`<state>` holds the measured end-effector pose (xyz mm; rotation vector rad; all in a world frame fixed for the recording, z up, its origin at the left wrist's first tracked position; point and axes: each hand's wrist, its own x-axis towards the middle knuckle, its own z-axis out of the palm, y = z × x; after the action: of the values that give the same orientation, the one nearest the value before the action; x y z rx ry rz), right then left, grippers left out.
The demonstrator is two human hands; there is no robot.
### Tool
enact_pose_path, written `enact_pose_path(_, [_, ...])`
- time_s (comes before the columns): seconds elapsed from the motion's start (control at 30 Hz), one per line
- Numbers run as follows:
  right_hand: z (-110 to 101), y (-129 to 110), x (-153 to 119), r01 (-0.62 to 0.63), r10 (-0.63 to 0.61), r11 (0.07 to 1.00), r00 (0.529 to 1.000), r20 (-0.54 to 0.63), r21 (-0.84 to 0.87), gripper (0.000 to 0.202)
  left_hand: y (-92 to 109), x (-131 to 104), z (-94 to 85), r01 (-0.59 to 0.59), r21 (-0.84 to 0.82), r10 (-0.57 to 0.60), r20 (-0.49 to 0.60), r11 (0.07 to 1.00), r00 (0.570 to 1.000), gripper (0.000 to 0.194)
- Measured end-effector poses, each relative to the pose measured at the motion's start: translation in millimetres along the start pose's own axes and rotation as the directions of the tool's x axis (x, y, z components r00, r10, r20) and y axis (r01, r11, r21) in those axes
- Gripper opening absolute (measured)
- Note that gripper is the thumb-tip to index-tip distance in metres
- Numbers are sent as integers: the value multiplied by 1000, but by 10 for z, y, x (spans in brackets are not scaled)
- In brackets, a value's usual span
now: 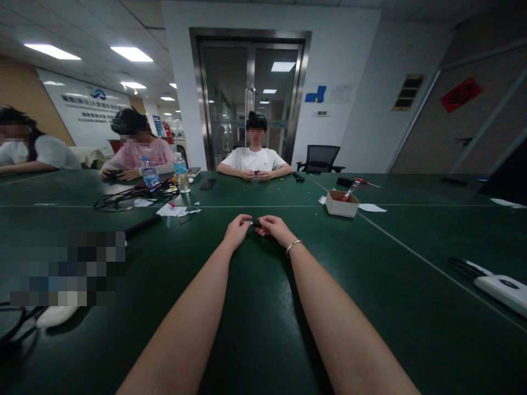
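Observation:
Both my arms reach forward over a dark green table [255, 329]. A small black object [256, 223] with a silvery end lies between my fingertips. My left hand [237, 230] pinches its silvery left end. The fingers of my right hand [275, 228] close round its black part, and a metal bracelet [293, 247] is on that wrist. The object is too small to make out further, and my fingers cover part of it.
A small box [342, 204] holding a red-and-white item stands right of my hands. Bottles [181, 173], black cables [135, 195] and paper scraps [172, 210] lie left. A white device [502, 288] is far right. People [255, 160] sit opposite and left.

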<state>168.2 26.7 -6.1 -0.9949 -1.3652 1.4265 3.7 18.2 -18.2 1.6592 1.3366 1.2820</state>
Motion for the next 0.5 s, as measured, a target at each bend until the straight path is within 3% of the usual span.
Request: enact_pose_path(0.5, [3,-3,-5,4,-4,1000,1000,-8,-1,6,-2,4,4,14,6,-14,6,1000,1000,28])
